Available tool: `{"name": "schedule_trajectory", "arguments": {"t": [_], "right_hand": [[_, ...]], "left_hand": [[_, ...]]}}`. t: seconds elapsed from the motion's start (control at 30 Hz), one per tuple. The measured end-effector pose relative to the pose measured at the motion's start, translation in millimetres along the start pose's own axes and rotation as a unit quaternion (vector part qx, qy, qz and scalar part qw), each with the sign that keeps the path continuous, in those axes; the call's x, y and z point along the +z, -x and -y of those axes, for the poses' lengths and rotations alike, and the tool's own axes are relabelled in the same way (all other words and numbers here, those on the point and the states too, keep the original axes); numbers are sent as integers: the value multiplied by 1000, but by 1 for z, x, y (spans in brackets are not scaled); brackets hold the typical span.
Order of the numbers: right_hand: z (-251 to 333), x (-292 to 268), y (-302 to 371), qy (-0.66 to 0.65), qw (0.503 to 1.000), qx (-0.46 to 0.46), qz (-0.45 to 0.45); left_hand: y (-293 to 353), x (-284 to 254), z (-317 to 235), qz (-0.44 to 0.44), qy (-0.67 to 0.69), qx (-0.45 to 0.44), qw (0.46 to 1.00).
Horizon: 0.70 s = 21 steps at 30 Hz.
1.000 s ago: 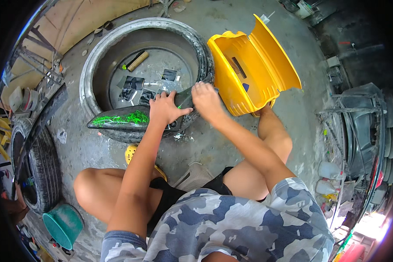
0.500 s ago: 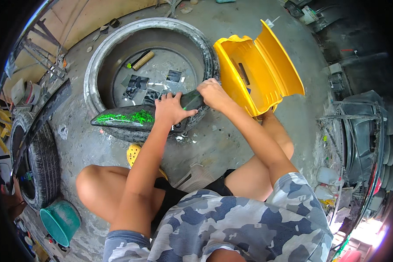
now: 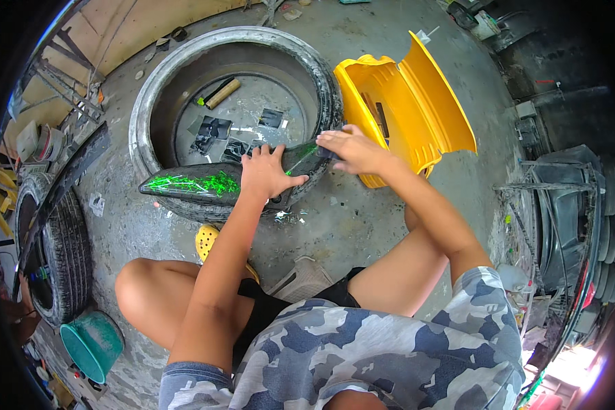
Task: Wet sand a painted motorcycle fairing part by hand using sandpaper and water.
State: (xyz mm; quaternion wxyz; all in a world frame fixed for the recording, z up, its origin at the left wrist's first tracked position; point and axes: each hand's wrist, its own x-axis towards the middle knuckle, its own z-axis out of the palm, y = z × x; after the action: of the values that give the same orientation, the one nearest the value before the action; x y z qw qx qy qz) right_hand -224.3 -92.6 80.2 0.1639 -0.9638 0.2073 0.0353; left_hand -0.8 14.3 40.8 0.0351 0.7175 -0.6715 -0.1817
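A long black plastic panel (image 3: 219, 195), with frayed bright green markings near its left end, rests across the near rim of a tire (image 3: 140, 123) lying flat. My left hand (image 3: 264, 172) is spread over the panel's middle, fingers apart, pressing on it from above. At the panel's right end, my right hand (image 3: 355, 152) is bent over a small dark flat piece (image 3: 326, 153), held between fingers and thumb against the surface. What the piece is made of I cannot make out. A thin green line runs along the panel between the two hands.
Dark square sheets (image 3: 213, 128) and a brush-like tool with a tan handle (image 3: 223, 94) lie inside the tire. A yellow plastic bin (image 3: 424, 102) lies to the right. Another tire (image 3: 68, 253) and a green bucket (image 3: 92, 348) stand at left.
My right hand has shifted right and turned flatter, and the dark piece under it now shows. My right knee has moved. The left hand stays on the panel.
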Motion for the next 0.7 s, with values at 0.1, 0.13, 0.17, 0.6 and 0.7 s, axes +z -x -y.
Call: {"name": "schedule_trajectory", "arguments": {"t": [0.1, 0.13, 0.17, 0.6, 0.7], "right_hand": [[14, 28, -14, 88, 994, -5, -62], [8, 25, -13, 89, 994, -3, -63], [-1, 18, -13, 89, 994, -32, -52], [-3, 0, 37, 15, 987, 81, -140], [-12, 6, 52, -385, 819, 309, -290]], "left_hand": [[1, -2, -2, 13, 4, -3, 1000], [2, -3, -2, 26, 10, -7, 1000], [1, -2, -2, 11, 6, 0, 1000], [5, 10, 9, -93, 34, 26, 995], [-9, 10, 9, -56, 124, 16, 991]]}}
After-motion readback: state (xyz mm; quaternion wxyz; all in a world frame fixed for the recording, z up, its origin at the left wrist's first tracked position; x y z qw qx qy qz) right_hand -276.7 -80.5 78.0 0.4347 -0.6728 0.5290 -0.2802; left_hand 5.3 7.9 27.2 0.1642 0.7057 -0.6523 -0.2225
